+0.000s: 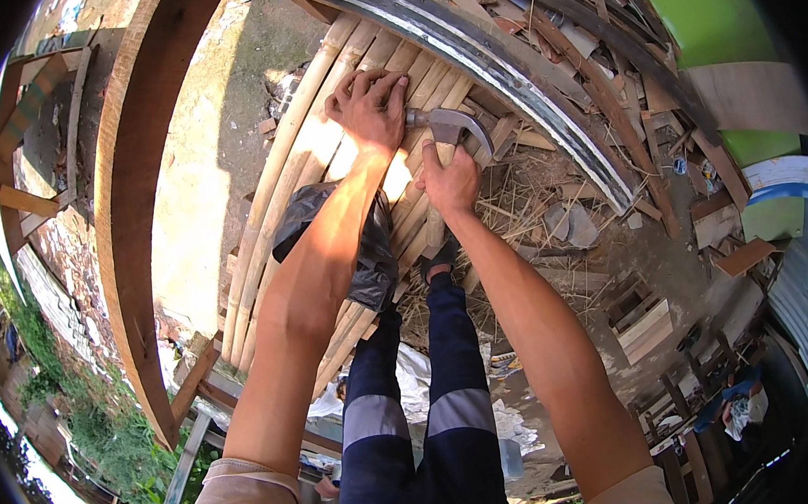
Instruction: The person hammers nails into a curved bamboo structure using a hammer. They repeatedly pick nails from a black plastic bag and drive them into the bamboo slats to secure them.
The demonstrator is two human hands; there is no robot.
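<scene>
Claw hammer on the bamboo slats

The right hand (451, 181) wraps its grip tight around the hammer (451, 127) — head just above the knuckles; beside it the left hand (370, 104) presses spread fingers onto the bamboo slats (322, 155).

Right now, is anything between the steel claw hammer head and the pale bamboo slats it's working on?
Nothing visible is. The right hand grips the claw hammer, whose curved head sits directly over the pale bamboo slats. The left hand presses flat on the slats just left of the head, close beside it rather than underneath.
</scene>
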